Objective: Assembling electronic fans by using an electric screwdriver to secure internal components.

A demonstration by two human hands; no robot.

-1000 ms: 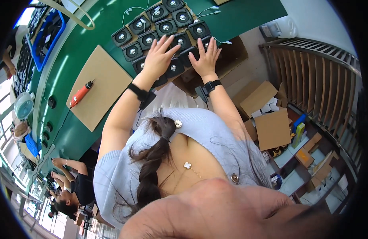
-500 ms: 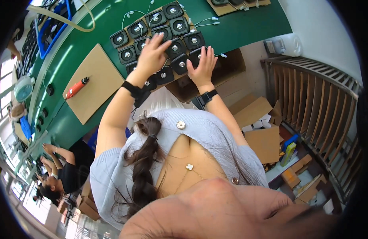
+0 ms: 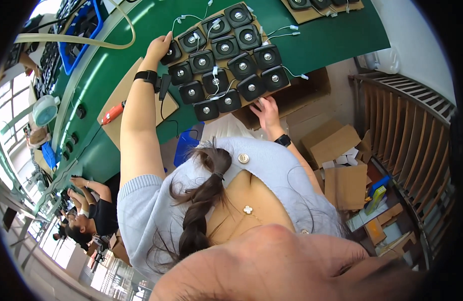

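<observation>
Several square black speakers (image 3: 225,47) with silver centres and white-plugged leads lie in rows on a brown cardboard sheet (image 3: 279,93). My left hand (image 3: 159,49) is at the sheet's far left corner, its fingers closed round the edge beside the outermost speaker. At the near right edge, my right hand (image 3: 267,113) has its fingers bent against the sheet, just below the front row of speakers. The fingers' undersides are hidden on both hands. A black strap circles each wrist.
Left of the sheet, a red electric screwdriver (image 3: 112,113) lies on a bare cardboard piece (image 3: 166,106). Another speaker-laden sheet (image 3: 312,14) is at the far right. An open carton (image 3: 312,93) stands below the bench edge; a slatted wooden rack (image 3: 402,120) is at right. A co-worker (image 3: 98,210) sits at left.
My left hand has gone from above the middle speakers to the sheet's left edge. My right hand has come from the right-hand speakers down to the near edge. The whole view has shifted.
</observation>
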